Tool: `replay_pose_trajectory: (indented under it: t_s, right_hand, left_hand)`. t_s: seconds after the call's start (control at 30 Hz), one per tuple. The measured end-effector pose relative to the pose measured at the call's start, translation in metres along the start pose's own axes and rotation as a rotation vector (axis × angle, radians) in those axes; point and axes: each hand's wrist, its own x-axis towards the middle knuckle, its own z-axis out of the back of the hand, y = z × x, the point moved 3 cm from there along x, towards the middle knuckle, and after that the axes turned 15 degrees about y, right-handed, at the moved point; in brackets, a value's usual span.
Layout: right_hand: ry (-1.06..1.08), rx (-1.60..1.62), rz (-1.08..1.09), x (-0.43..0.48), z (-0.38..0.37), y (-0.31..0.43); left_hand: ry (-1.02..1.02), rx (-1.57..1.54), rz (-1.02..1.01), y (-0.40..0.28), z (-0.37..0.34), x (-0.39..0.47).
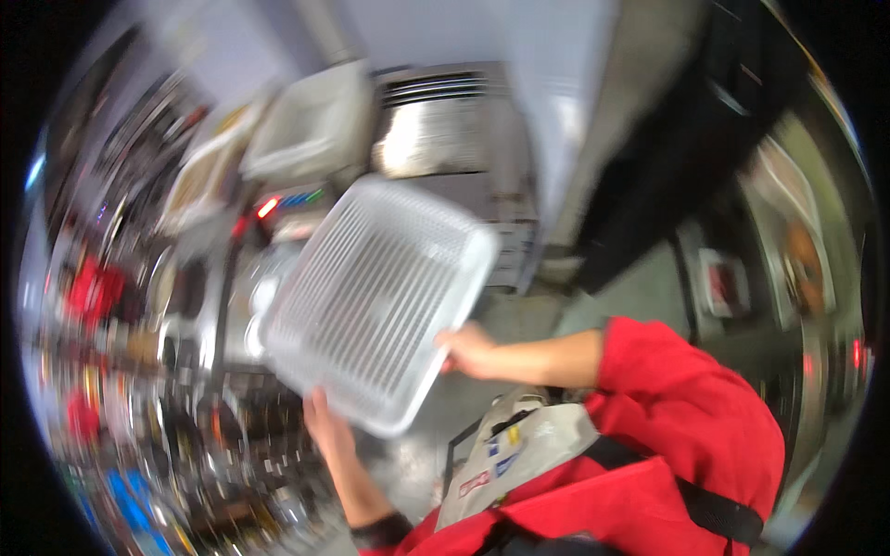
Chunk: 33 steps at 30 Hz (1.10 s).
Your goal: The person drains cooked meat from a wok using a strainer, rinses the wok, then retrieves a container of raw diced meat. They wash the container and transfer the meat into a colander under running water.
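Observation:
A white slatted plastic basket (379, 292) is held out in front of me, its rim tilted across the middle of the view. My right hand (469, 349) grips the rim on the near right side. At the lower left edge, my left hand (327, 425) holds the basket, fingers partly hidden beneath it. The basket's inside shows no contents. Motion blur softens the whole picture.
A stainless steel appliance (434, 135) stands beyond the basket, beside a whitish plastic tub (313, 125). Blurred cookware and shelves fill the left side. At the right, a counter holds a white tray (799, 264) with brownish contents.

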Motion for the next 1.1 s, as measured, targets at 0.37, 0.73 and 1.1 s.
replay_pose_trajectory:
  t_s: [0.37,0.73,1.1]
  right_hand:
    - [-0.231,-0.121,-0.458,-0.186,0.278,-0.032]
    - [-0.815,-0.162,-0.237,-0.506,0.469,0.085]
    - [-1.102,-0.386,0.304,-0.605,0.576,0.252]
  left_hand:
    - [0.110,0.085,0.821,0.250,-0.037,-0.026]
    - [0.372,0.216,1.164,0.448,-0.413,-0.050]
    - [0.457,-0.293,1.102,0.487,-0.800,-0.083]
